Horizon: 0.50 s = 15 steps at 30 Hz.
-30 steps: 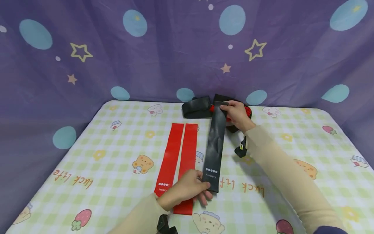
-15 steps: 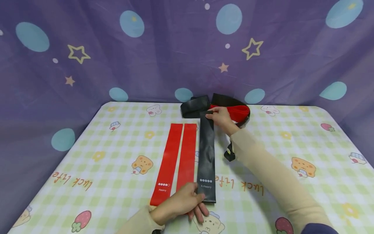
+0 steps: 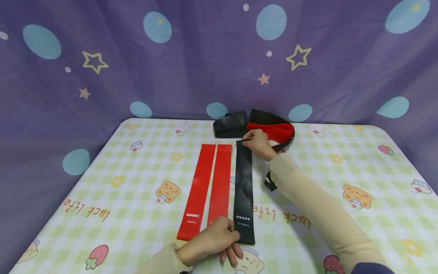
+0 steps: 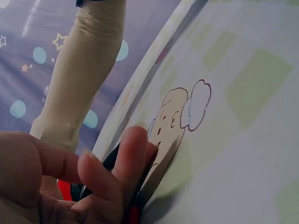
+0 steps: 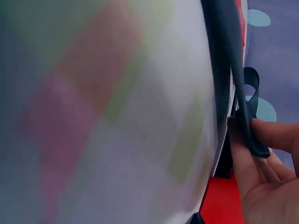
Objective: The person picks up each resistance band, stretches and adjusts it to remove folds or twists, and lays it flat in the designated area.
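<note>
A black resistance band (image 3: 244, 190), marked "X-Heavy", lies lengthwise to the right of two red bands. My right hand (image 3: 258, 144) pinches its far end; in the right wrist view, thumb and fingers (image 5: 275, 133) hold the dark folded end. At the near end my left hand (image 3: 217, 238) has its thumb at the band's left edge, its other fingers low by the table. The left wrist view shows dark band behind the left hand's fingers (image 4: 132, 154). One red band (image 3: 196, 190), marked "Heavy", lies flat; my left hand covers the near end of the other red band (image 3: 220, 179).
At the table's back edge lie a looped black band (image 3: 230, 126) and a folded red band (image 3: 273, 132) within another black loop (image 3: 267, 115). A purple patterned curtain (image 3: 191, 68) hangs behind the checked tablecloth (image 3: 137, 228).
The black band has come left and toward me, from a slant to lying alongside the red bands. Both hands moved with it, the right one leftward off the back pile.
</note>
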### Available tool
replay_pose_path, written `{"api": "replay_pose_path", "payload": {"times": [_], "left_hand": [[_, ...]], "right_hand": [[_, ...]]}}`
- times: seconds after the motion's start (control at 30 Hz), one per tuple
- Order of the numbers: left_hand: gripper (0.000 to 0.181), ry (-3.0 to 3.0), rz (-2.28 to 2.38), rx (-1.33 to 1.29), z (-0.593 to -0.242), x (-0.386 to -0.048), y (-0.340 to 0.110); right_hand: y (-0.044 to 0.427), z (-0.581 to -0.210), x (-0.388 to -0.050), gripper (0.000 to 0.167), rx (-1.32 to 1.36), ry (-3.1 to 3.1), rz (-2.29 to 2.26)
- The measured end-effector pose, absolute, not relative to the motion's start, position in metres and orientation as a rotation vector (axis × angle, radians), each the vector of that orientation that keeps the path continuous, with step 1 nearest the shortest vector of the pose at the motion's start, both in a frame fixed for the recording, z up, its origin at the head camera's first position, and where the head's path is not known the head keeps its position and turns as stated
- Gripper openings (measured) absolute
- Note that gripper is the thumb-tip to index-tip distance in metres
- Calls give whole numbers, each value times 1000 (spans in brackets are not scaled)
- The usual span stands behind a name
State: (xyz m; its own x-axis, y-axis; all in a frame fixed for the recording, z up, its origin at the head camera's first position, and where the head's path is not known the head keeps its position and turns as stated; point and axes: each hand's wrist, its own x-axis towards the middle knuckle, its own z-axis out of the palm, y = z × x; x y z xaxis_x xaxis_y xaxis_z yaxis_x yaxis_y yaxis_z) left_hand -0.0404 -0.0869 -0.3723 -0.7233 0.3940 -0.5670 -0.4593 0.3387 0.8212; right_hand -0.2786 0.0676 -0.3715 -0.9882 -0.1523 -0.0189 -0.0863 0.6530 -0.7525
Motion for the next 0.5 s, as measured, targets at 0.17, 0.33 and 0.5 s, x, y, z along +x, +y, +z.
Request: {"api": "replay_pose_path", "payload": {"times": [0.17, 0.33, 0.5], "left_hand": [[17, 1879, 1479, -34, -371, -39, -86], [22, 1888, 1487, -26, -371, -37, -87], [24, 1866, 1486, -33, -373, -34, -90]], "right_hand": [[70, -371, -281, 17, -260, 2775, -1221], [68, -372, -283, 15, -306, 2798, -1165], [65, -374, -283, 15, -348, 2824, -1093]]}}
